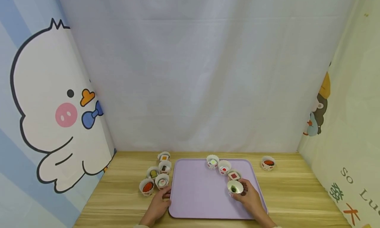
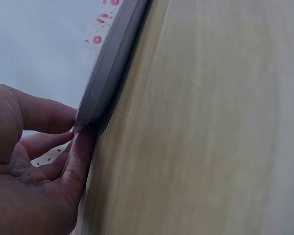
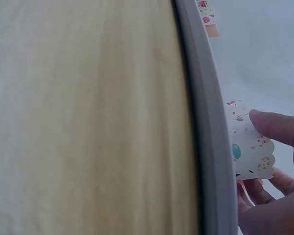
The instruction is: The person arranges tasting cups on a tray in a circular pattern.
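A lilac tray (image 1: 199, 195) lies on the wooden table. At its left edge, my left hand (image 1: 158, 205) pinches the rim between thumb and fingers; the left wrist view shows the fingertips (image 2: 83, 142) against that rim. My right hand (image 1: 250, 198) holds a white scalloped paper cup (image 1: 234, 189) with something dark green inside, over the tray's right part. In the right wrist view the cup's printed side (image 3: 250, 152) shows between thumb and fingers. Just behind it are a cup with a dark red square (image 1: 234, 175), a cup with a red piece (image 1: 224, 168) and a cup with a pale green piece (image 1: 212, 162).
Left of the tray stand several more paper cups, among them one with orange-red filling (image 1: 146, 187) and one with a pale piece (image 1: 162, 182). Another cup with red filling (image 1: 268, 163) stands on the table at the right. A pale curtain (image 1: 196, 89) hangs behind.
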Motion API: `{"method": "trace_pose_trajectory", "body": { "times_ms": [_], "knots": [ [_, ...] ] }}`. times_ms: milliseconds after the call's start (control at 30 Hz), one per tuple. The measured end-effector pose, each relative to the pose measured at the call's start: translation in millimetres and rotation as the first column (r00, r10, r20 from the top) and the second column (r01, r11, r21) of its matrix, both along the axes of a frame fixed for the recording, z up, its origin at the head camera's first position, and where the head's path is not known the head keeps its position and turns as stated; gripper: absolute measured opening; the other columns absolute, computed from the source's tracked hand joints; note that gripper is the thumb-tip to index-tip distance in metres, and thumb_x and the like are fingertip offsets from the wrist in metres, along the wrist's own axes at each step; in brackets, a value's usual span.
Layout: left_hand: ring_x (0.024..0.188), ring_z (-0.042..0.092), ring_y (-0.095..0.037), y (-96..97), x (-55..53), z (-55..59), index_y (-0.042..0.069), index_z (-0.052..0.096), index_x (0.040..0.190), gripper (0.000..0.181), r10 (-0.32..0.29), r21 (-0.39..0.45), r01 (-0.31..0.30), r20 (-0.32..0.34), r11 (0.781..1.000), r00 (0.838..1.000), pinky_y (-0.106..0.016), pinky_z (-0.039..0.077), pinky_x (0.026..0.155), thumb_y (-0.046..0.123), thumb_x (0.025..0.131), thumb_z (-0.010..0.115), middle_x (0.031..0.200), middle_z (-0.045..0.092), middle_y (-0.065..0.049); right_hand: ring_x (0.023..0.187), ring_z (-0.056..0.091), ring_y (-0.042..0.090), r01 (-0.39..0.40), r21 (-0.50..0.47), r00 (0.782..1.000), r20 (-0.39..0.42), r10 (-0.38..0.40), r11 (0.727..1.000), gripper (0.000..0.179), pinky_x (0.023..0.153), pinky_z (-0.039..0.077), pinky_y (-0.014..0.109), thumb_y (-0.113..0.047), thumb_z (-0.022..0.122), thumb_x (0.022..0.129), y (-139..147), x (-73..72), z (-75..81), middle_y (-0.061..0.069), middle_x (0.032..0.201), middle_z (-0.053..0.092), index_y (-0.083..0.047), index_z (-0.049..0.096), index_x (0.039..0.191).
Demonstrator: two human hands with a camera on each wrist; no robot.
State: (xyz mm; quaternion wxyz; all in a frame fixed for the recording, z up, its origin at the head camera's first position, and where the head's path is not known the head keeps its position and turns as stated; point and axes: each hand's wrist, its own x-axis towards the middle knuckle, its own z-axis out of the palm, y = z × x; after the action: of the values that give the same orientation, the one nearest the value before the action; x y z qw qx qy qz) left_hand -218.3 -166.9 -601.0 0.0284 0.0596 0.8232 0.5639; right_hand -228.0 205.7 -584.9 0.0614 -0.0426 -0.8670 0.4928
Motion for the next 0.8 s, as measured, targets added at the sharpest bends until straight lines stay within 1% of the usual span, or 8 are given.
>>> {"method": "trace_pose_trajectory", "body": {
  "times_ms": [100,233,367,467,567,800],
  "knots": [
    [0.108,0.061,-0.034,0.2,0.2,0.1,-0.013,0.050,0.134,0.057,0.001,0.004,-0.001,-0.001,1.000,1.000,-0.021,0.050,0.079,-0.009,0.078,0.061,0.124,0.059,-0.028,0.116,0.059,0.039,-0.009,-0.021,1.000,-0.009,0.009,1.000,0.068,0.081,0.052,0.022,-0.006,0.086,0.067,1,0.5,1.3,0.026,0.123,0.062,0.003,0.053,0.126],
    [0.108,0.061,-0.034,0.4,0.7,0.8,-0.013,0.050,0.134,0.057,0.001,-0.001,-0.001,-0.004,1.000,1.000,-0.021,0.050,0.080,-0.009,0.078,0.061,0.124,0.059,-0.028,0.120,0.057,0.039,-0.020,-0.046,1.000,-0.006,0.020,0.999,0.069,0.085,0.053,0.023,-0.007,0.085,0.069,1,3.0,8.3,0.023,0.129,0.058,0.003,0.051,0.128],
    [0.108,0.061,-0.035,0.3,1.3,1.4,-0.014,0.050,0.134,0.057,-0.002,-0.005,0.002,-0.006,1.000,1.000,-0.021,0.050,0.080,-0.008,0.078,0.061,0.123,0.059,-0.028,0.120,0.056,0.039,-0.032,-0.042,0.999,-0.021,0.031,0.999,0.068,0.091,0.054,0.035,-0.011,0.084,0.073,1,6.7,20.7,0.023,0.131,0.056,0.004,0.050,0.130],
    [0.108,0.061,-0.035,0.1,1.5,1.5,-0.014,0.049,0.134,0.057,-0.004,0.000,0.004,-0.003,1.000,1.000,-0.021,0.050,0.080,-0.008,0.078,0.061,0.124,0.058,-0.029,0.120,0.056,0.040,-0.042,-0.039,0.998,-0.043,0.040,0.998,0.068,0.096,0.051,0.044,-0.013,0.083,0.075,3,8.8,30.4,0.024,0.131,0.056,0.004,0.050,0.131],
    [0.108,0.061,-0.035,-0.2,1.5,1.0,-0.014,0.049,0.134,0.056,-0.003,0.001,0.003,-0.002,1.000,1.000,-0.021,0.050,0.079,-0.008,0.079,0.061,0.126,0.057,-0.029,0.121,0.056,0.040,-0.049,-0.026,0.997,-0.067,0.047,0.998,0.065,0.097,0.050,0.047,-0.014,0.082,0.077,6,10.1,40.4,0.023,0.131,0.056,0.003,0.050,0.131],
    [0.108,0.061,-0.034,-0.3,0.9,-0.8,-0.014,0.049,0.134,0.057,-0.001,0.010,0.001,-0.003,1.000,1.000,-0.021,0.050,0.079,-0.008,0.079,0.061,0.124,0.059,-0.028,0.122,0.055,0.040,-0.062,0.026,0.986,-0.152,0.065,0.998,0.057,0.097,0.051,0.048,-0.012,0.076,0.083,17,7.1,64.3,0.023,0.132,0.056,0.003,0.050,0.132]
  ]
}}
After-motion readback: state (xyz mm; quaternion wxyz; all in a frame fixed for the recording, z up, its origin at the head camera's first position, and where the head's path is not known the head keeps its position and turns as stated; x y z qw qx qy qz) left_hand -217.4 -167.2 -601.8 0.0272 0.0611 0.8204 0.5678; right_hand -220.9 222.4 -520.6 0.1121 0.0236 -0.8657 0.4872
